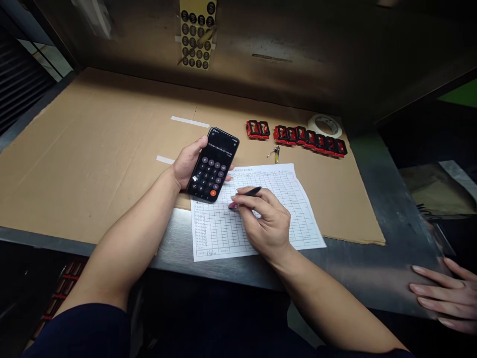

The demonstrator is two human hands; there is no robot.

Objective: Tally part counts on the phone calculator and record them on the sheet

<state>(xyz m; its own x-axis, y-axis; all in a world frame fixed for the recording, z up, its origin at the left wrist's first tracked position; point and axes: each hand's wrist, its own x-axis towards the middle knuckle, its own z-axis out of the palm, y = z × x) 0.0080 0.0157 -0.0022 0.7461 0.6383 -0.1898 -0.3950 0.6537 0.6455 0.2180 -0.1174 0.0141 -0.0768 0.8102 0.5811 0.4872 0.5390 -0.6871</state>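
My left hand (pixel 186 166) grips a black smartphone (pixel 212 164) showing a calculator with a long sum on its screen. My left thumb rests near the phone's upper edge. My right hand (pixel 264 219) holds a black pen (pixel 250 192) low over a printed grid form (pixel 298 209), with the fingertips near the form's middle. The form lies across the edge of a cardboard sheet (pixel 93 149) and the metal table (pixel 391 219). Its small text is too fine to read.
Red-and-black pedal-shaped parts (pixel 309 141) stand in a row beyond the form, with a separate pair (pixel 258 129) to their left. Nearby lie a small key bunch (pixel 275 154) and a tape roll (pixel 325 125). A co-worker's hand (pixel 443 296) rests at the lower right. A sticker sheet (pixel 194 35) hangs behind.
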